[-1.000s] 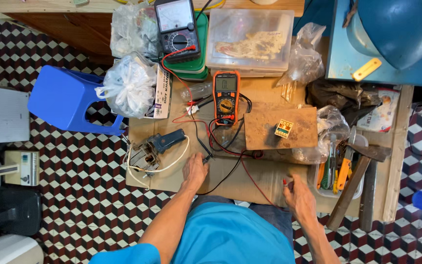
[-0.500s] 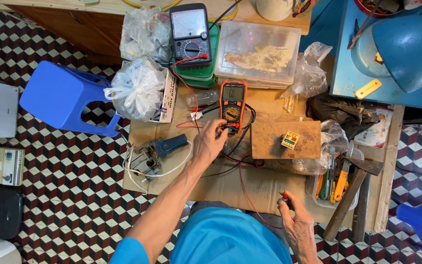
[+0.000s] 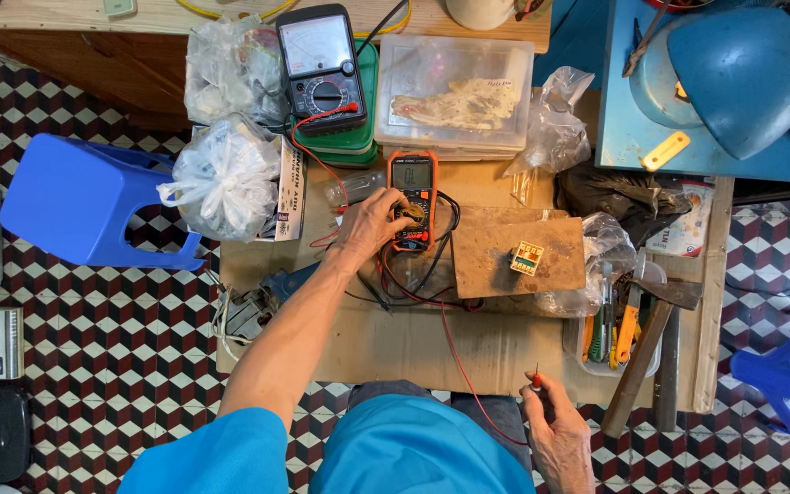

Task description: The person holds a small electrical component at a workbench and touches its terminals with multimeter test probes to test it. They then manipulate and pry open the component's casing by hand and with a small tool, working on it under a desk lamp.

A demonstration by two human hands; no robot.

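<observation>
1. Working on a cardboard-covered bench over a checkered floor; blue stool at the left, blue lamp top right
2. Clear plastic box and a black analog meter sit at the far edge, tied plastic bag to the left of them
3. Wooden block carrying a small yellow part lies just right of the orange digital multimeter, mid-bench
4. Left hand is on the multimeter, fingertips curled at its dial; judgement: turn in single clicks, brace the case so it doesn't slide on its leads
5. Right hand is well apart, near the lap, pinched shut on the red probe, tip up; its red lead runs back to the multimeter
6. Judgement: keep that probe tip off the bench and metal tools while the range changes; check the display before touching anything
</observation>
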